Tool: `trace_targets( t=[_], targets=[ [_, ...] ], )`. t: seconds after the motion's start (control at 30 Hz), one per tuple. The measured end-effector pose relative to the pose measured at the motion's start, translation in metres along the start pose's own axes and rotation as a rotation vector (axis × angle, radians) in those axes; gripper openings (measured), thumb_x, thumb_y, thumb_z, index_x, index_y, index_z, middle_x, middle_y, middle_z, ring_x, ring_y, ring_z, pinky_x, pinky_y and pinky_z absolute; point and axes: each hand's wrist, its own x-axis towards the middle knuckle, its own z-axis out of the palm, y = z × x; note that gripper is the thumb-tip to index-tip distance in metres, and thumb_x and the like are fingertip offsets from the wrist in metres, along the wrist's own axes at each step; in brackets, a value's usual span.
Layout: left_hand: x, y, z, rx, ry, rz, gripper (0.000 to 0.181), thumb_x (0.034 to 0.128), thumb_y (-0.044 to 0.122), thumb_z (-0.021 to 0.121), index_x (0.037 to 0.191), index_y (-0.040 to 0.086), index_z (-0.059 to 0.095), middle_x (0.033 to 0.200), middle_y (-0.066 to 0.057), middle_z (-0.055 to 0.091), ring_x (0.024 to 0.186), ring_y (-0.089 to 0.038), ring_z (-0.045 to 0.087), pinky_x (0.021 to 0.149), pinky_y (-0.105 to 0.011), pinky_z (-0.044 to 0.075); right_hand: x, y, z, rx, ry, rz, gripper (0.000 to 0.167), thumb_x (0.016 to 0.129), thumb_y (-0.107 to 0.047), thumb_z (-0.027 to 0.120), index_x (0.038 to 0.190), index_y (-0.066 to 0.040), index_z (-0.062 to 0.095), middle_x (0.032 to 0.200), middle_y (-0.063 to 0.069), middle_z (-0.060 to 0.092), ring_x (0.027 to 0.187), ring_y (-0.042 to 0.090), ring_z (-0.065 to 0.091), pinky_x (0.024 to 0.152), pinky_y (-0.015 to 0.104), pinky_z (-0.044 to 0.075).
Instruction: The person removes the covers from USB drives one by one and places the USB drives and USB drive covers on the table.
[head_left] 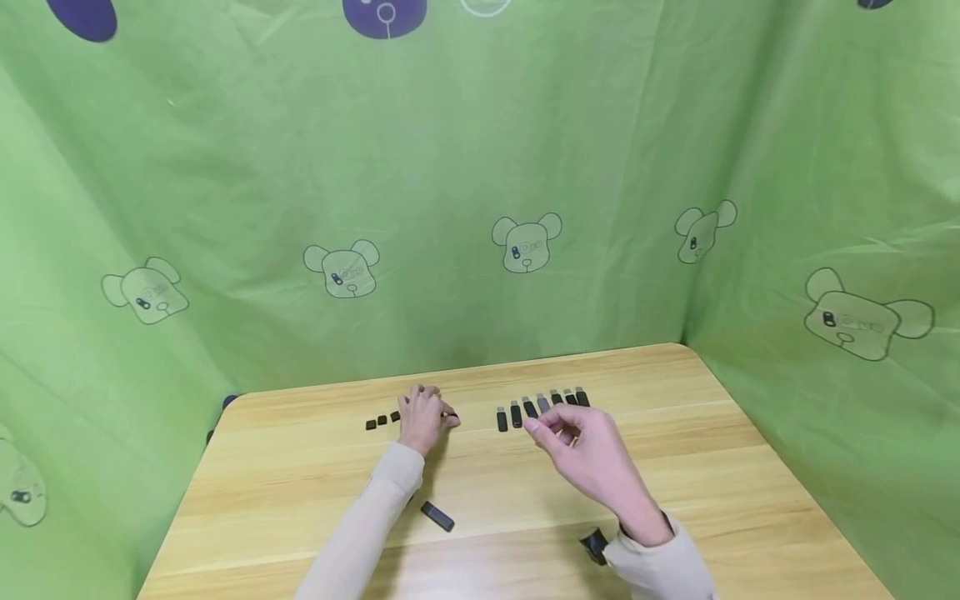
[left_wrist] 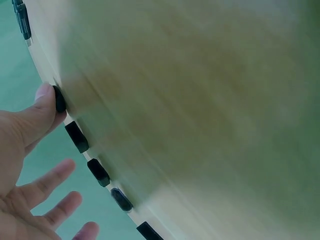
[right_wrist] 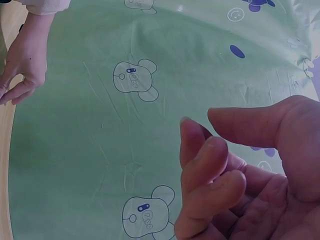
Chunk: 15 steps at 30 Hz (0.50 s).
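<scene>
On the table's left part, my left hand pinches a small black USB stick cap between thumb and finger, its other fingers spread. A row of black caps runs beside it, among them one cap at the row's left end and another near the thumb. My right hand hovers in front of several USB sticks lined up with their metal plugs pointing away. In the right wrist view its fingers are loosely bent, thumb apart, holding nothing.
A dark USB stick lies by the left forearm on the wooden table. Beside the right cuff is a black object. Green curtains with bear prints surround the table's back and sides.
</scene>
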Motion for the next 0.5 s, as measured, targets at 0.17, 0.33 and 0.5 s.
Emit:
trace_targets(
  t=[0.17, 0.33, 0.5],
  targets=[
    [-0.0007, 0.0002, 0.0006, 0.018, 0.007, 0.006, 0.019, 0.0786, 0.038, 0.082, 0.091, 0.023, 0.083, 0.136, -0.011, 0.067, 0.123, -0.032, 0.052, 0.084, -0.045, 0.038, 0.0012, 0.0006, -0.0022, 0.005, 0.003, 0.001, 0.012, 0.092, -0.023, 0.074, 0.083, -0.014, 0.074, 0.069, -0.001, 0.065, 0.060, 0.008, 0.054, 0.053, 0.022, 0.046],
    [-0.0019, 0.0007, 0.0008, 0.042, 0.014, 0.016, 0.020, 0.0786, 0.039, 0.081, 0.092, 0.024, 0.083, 0.134, -0.009, 0.068, 0.123, -0.031, 0.052, 0.083, -0.044, 0.039, 0.0024, 0.0016, -0.0033, 0.002, 0.013, 0.013, 0.012, 0.093, -0.023, 0.074, 0.085, -0.014, 0.075, 0.069, -0.001, 0.066, 0.061, 0.008, 0.054, 0.052, 0.022, 0.045],
    [-0.0024, 0.0010, -0.0011, 0.034, 0.049, 0.021, 0.036, 0.0791, 0.039, 0.081, 0.108, 0.019, 0.079, 0.132, -0.010, 0.069, 0.121, -0.032, 0.054, 0.084, -0.044, 0.040, 0.0027, 0.0025, -0.0041, -0.007, 0.025, 0.016, 0.014, 0.093, -0.025, 0.074, 0.084, -0.014, 0.075, 0.070, 0.000, 0.066, 0.061, 0.008, 0.053, 0.053, 0.022, 0.044]
  ],
)
